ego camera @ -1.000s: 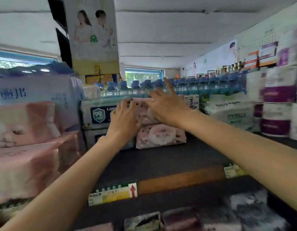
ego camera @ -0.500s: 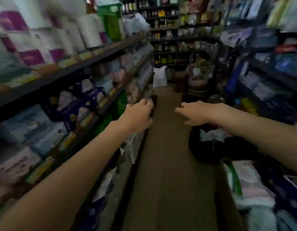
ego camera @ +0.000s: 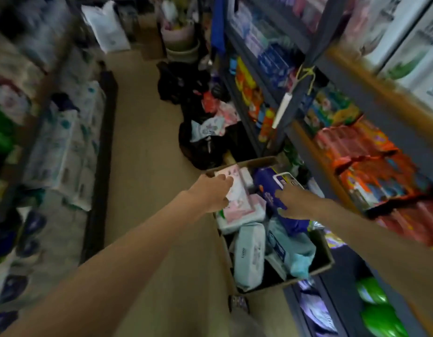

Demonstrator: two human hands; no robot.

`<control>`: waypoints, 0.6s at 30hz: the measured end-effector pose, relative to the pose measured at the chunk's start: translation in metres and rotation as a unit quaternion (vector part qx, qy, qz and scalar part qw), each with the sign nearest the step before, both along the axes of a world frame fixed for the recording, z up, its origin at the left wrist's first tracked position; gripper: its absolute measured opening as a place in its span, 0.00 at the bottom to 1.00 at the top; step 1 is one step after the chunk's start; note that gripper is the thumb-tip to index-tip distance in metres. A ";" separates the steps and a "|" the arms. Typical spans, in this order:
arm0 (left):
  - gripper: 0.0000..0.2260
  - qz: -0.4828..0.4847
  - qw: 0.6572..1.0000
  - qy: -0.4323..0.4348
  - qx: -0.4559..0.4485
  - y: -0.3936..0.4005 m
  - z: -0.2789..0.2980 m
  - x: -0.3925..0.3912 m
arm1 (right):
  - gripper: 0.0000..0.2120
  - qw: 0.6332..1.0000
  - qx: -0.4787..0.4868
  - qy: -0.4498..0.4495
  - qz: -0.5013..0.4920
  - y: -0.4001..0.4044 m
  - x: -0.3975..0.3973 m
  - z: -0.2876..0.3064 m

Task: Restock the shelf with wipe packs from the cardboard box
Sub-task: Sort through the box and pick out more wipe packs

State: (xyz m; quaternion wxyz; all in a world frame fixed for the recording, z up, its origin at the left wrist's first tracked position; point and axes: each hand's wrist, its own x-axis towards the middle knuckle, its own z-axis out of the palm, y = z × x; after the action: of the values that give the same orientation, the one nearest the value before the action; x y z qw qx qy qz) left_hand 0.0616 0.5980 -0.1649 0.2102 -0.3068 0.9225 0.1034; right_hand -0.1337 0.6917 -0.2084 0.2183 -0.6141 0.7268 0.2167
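Note:
A cardboard box (ego camera: 325, 262) stands on the floor by the right-hand shelving, filled with wipe packs. A pink pack (ego camera: 238, 203) lies at its far left, a purple pack (ego camera: 267, 184) at its far right, and a pale pack (ego camera: 249, 256) and a teal pack (ego camera: 297, 250) sit nearer me. My left hand (ego camera: 210, 193) hovers over the pink pack's left edge with loosely curled fingers, holding nothing. My right hand (ego camera: 294, 204) reaches over the purple pack, its fingers touching the wrapper. The view is blurred by motion.
Shelves of tissue and wipe packs (ego camera: 64, 147) line the left of the narrow aisle. The right shelving (ego camera: 356, 147) carries orange and red goods. Black bags (ego camera: 201, 147) with packs in them lie beyond the box. Plastic basins (ego camera: 180, 42) stand at the aisle's far end.
My view swung from the top shelf, down the aisle, to the box on the floor. Both hands left the shelved packs and now reach down over the box.

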 end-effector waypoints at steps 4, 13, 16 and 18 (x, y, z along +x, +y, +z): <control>0.19 0.044 0.998 -0.022 0.032 -0.012 -0.050 -0.025 | 0.31 0.998 -0.008 -0.044 -0.044 -0.030 0.009 -0.053; 0.23 0.234 0.969 -0.038 0.072 -0.053 -0.122 0.003 | 0.48 0.977 -0.063 -0.069 -0.191 -0.119 0.074 -0.162; 0.24 0.260 0.960 -0.021 0.102 -0.051 -0.135 0.011 | 0.55 0.976 -0.074 -0.049 -0.197 -0.133 0.077 -0.181; 0.25 0.282 0.953 -0.005 0.111 -0.048 -0.142 0.014 | 0.58 0.977 -0.069 -0.049 -0.198 -0.140 0.076 -0.183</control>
State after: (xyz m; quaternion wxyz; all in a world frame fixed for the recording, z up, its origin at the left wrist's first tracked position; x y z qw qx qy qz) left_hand 0.0755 0.5497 -0.3068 0.2098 -0.5296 0.7801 0.2588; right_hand -0.0580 0.5518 -0.3918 0.2493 -0.4818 0.8354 0.0882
